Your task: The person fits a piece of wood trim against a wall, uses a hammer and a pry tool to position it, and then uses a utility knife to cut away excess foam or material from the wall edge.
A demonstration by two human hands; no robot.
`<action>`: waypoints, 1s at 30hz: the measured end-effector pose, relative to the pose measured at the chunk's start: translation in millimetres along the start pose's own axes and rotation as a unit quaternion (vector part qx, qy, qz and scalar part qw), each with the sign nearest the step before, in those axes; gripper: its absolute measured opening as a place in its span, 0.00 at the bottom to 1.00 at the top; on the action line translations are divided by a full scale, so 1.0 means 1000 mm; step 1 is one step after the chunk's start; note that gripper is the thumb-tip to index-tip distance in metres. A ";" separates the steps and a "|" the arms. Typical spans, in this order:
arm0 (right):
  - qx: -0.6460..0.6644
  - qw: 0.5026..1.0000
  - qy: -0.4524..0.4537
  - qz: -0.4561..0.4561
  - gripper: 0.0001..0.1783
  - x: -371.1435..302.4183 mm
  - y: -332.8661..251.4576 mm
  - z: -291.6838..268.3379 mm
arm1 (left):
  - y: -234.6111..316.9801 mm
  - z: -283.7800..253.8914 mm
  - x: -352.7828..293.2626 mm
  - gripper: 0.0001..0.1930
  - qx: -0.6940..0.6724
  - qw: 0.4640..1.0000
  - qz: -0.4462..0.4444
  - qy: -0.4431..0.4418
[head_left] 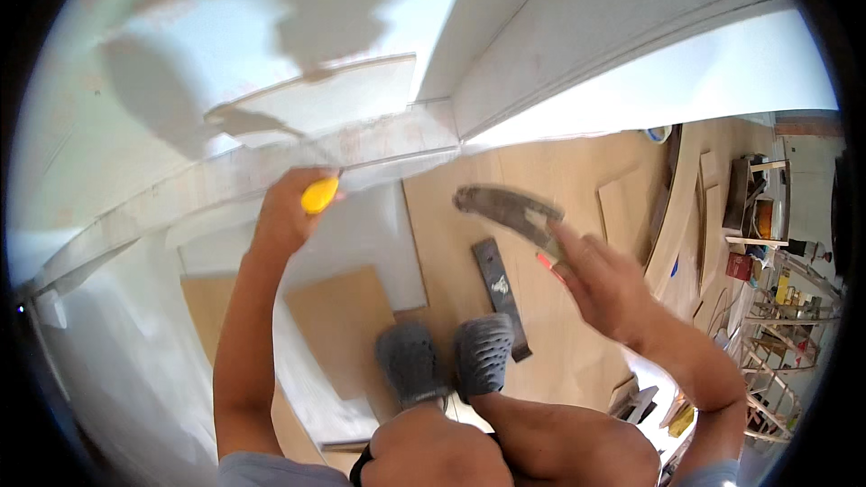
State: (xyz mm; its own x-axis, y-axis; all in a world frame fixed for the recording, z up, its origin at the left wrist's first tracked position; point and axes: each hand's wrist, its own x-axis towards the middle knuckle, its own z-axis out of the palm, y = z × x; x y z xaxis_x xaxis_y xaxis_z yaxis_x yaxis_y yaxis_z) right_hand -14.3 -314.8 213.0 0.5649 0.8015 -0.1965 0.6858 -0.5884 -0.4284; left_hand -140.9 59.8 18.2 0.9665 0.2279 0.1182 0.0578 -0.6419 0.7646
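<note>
My left hand (pixel 293 212) is closed around a yellow-handled tool (pixel 319 196) at the foot of the wall. The tool's short dark shaft meets the edge of a pale skirting strip (pixel 388 140); whether it is a chisel or a screwdriver I cannot tell. My right hand (pixel 595 284) grips a hammer (pixel 505 209), its dark head slightly blurred and pointing left, apart from the yellow handle. Most of the hammer's handle is hidden by my fingers, and something red (pixel 548 268) shows beside them.
A dark flat bar (pixel 501 293) lies on wood-look flooring (pixel 559 352) beside my grey clogs (pixel 483 352). Loose boards (pixel 338 334) rest on a white area to the left. A white wall corner (pixel 456 117) stands ahead. Boards, a shelf (pixel 758 203) and clutter line the right.
</note>
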 end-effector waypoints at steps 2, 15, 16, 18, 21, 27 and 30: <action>0.020 1.000 0.007 -0.002 0.32 -0.007 0.016 0.027 | -0.001 0.002 -0.006 0.17 0.041 0.999 0.008 -0.002; 0.138 0.982 -0.012 0.130 0.32 -0.029 0.060 0.179 | 0.002 0.016 -0.014 0.20 -0.016 0.998 0.057 0.031; 0.137 0.982 -0.008 0.132 0.31 -0.031 0.063 0.184 | 0.000 0.017 -0.017 0.20 -0.020 0.997 0.071 0.037; 0.124 0.983 0.023 0.136 0.29 -0.035 0.068 0.194 | 0.000 0.018 -0.025 0.20 0.002 0.997 0.059 0.042; 0.116 0.980 0.056 0.152 0.28 -0.033 0.076 0.201 | -0.003 0.011 -0.022 0.18 -0.037 0.998 0.016 0.051; 0.076 0.968 0.137 0.199 0.25 -0.050 0.119 0.219 | 0.029 -0.002 0.056 0.11 -0.057 0.988 -0.141 -0.040; -0.025 0.945 0.082 0.314 0.22 -0.081 0.171 0.231 | 0.004 0.029 0.089 0.10 -0.100 0.990 -0.101 -0.027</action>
State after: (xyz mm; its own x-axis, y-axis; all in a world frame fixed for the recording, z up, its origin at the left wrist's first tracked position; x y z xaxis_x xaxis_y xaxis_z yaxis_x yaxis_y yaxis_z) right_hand -49.1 -455.4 -48.1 0.9287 0.2670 -0.2576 0.2098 -0.9506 -0.2290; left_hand -47.7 56.6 13.4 0.9526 0.2936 -0.0795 0.2056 -0.4291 0.8796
